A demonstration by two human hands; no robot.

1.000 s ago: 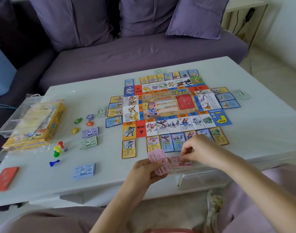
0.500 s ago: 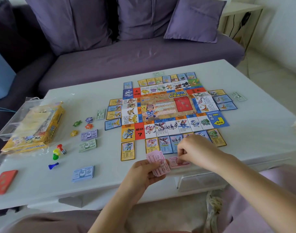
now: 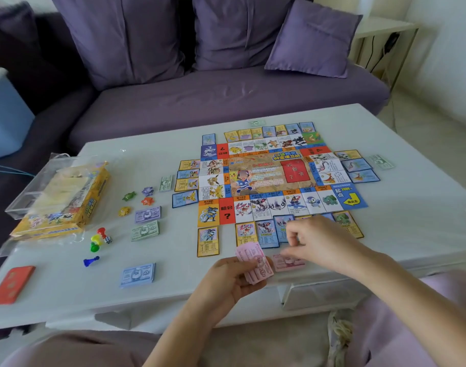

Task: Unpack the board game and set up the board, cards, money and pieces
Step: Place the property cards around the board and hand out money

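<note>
The left hand (image 3: pixel 226 282) grips a fanned wad of pink banknotes (image 3: pixel 254 260), thumb on top, held just over the near edge of the table (image 3: pixel 412 234). The right hand (image 3: pixel 322 242) hovers with its fingers curled above the small pink pile (image 3: pixel 288 263), which lies on the table just beside the wad; blur hides whether a note is pinched between those fingers. The step looks like counting the pink notes off onto that pile. To do it well, the thumb should slide one note free at a time so that two do not go down stuck together. Each note should land square on the pile, which sits close to the table edge and just in front of the property cards (image 3: pixel 266 231) lining the board (image 3: pixel 274 178). Farther left, the blue 500 stack (image 3: pixel 137 274), green notes (image 3: pixel 145 230) and purple notes (image 3: pixel 147 214) lie sorted, near the pawns (image 3: pixel 98 239).
</note>
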